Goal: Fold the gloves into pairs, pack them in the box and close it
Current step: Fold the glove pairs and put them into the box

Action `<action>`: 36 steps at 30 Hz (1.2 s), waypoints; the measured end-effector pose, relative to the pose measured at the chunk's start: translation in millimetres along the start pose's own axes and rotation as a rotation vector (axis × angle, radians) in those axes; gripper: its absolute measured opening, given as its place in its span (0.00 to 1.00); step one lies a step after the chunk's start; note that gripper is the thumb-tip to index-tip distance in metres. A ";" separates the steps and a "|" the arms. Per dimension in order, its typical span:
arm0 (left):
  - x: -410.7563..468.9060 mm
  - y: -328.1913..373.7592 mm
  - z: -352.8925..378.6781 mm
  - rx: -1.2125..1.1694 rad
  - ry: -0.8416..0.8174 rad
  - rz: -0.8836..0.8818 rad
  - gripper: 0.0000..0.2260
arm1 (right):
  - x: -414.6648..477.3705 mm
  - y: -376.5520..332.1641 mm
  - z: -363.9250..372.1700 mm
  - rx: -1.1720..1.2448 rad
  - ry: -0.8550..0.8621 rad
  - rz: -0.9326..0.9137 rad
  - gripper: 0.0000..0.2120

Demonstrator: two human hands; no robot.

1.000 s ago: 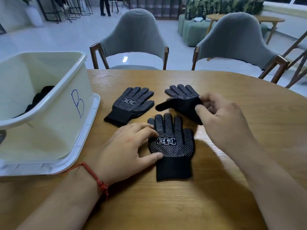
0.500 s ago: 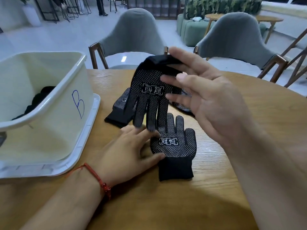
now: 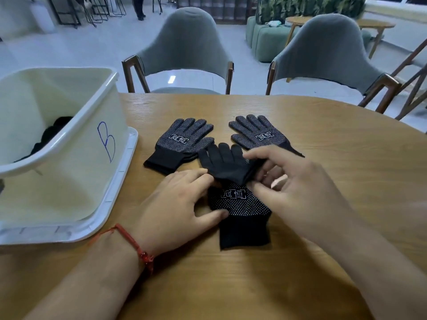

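A black dotted glove point(image 3: 240, 205) lies palm up on the wooden table point(image 3: 346, 172) in front of me. A second black glove point(image 3: 225, 161), plain side up, lies across its fingers. My right hand point(image 3: 298, 188) pinches this upper glove at its right edge. My left hand point(image 3: 175, 204) rests flat on the table, fingertips and thumb touching the lower glove's left side. Farther back lie two more dotted gloves, one on the left point(image 3: 182, 142) and one on the right point(image 3: 258, 133). The cream box point(image 3: 76, 121) marked B stands open at the left with dark gloves point(image 3: 53, 132) inside.
The box stands on its white lid point(image 3: 120, 181), whose rim sticks out toward the gloves. Two grey chairs point(image 3: 187, 49) stand at the table's far edge. Bare wood lies to the right and near me.
My right hand lifted a glove from the right, turned it over in the air and brought it down onto the near glove's fingers. My left hand stayed on the near glove.
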State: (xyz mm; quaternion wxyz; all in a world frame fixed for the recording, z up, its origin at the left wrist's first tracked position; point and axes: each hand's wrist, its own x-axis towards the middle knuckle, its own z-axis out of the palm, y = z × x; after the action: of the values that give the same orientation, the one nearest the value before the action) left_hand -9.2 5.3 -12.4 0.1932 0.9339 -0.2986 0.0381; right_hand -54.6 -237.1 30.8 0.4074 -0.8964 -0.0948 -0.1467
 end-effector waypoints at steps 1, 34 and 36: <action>-0.2 -0.1 -0.4 0.004 -0.004 -0.005 0.30 | -3.0 3.8 0.3 -0.133 0.030 -0.045 0.17; -2.4 4.9 -1.6 0.059 -0.015 -0.052 0.37 | -31.5 -2.7 26.9 -0.575 0.008 -0.227 0.13; -2.3 5.2 -1.7 0.063 -0.012 -0.049 0.37 | -31.9 -3.6 27.4 -0.609 0.022 -0.221 0.13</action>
State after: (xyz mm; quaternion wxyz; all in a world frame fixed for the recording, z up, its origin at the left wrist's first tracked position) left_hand -14.0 3.3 -9.4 0.1625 0.9468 -0.2753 0.0370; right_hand -80.5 -215.5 5.4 0.1029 -0.9598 -0.1391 -0.2212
